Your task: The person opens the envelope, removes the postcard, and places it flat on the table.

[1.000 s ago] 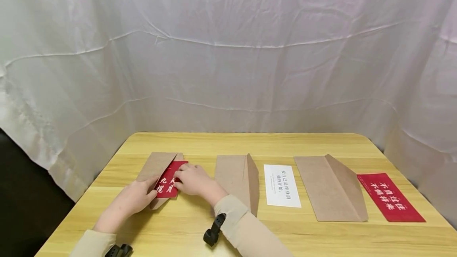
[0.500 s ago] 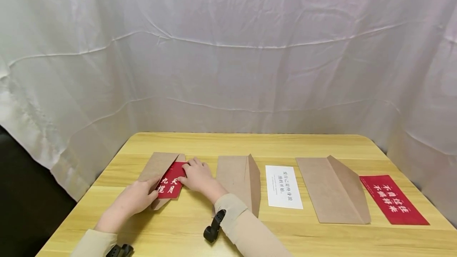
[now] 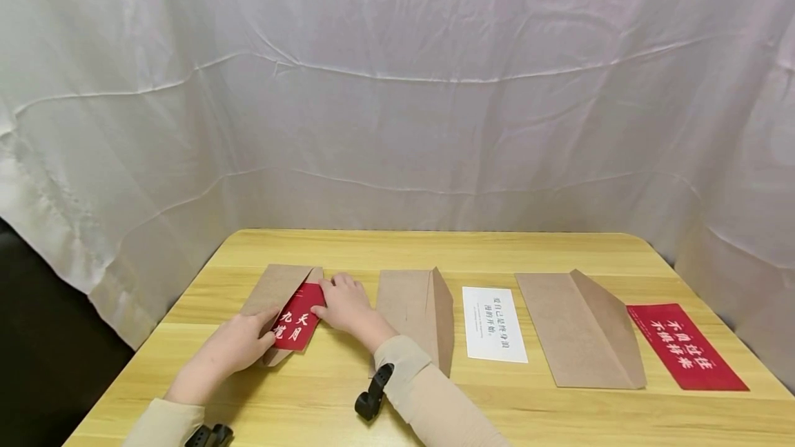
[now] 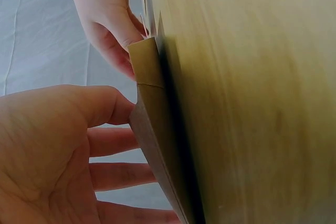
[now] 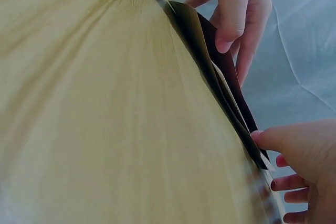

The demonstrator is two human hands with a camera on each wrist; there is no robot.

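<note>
On the left of the table a brown paper envelope (image 3: 273,285) has a red card (image 3: 306,302) with white characters partly inside its slanted opening. My left hand (image 3: 232,343) grips the envelope's near side, fingers on its front and thumb by the card's lower corner. In the left wrist view the thumb meets the envelope's edge (image 4: 152,119). My right hand (image 3: 349,305) holds the card at its right edge, thumb and fingertips along that side. The right wrist view shows the right thumb (image 5: 268,139) at the card's edge and the envelope's mouth gaping. The card's left part is hidden.
To the right lie a second brown envelope (image 3: 400,302) with its flap open, a white card (image 3: 493,336), a third envelope (image 3: 559,330) and another red card (image 3: 689,364). The right sleeve passes over the second envelope's near end. A pale curtain (image 3: 397,123) hangs behind the table.
The red card has turned slightly, its lower right corner shifting left and towards me. My right fingers have moved from the card's face to its right edge. My left hand stays put.
</note>
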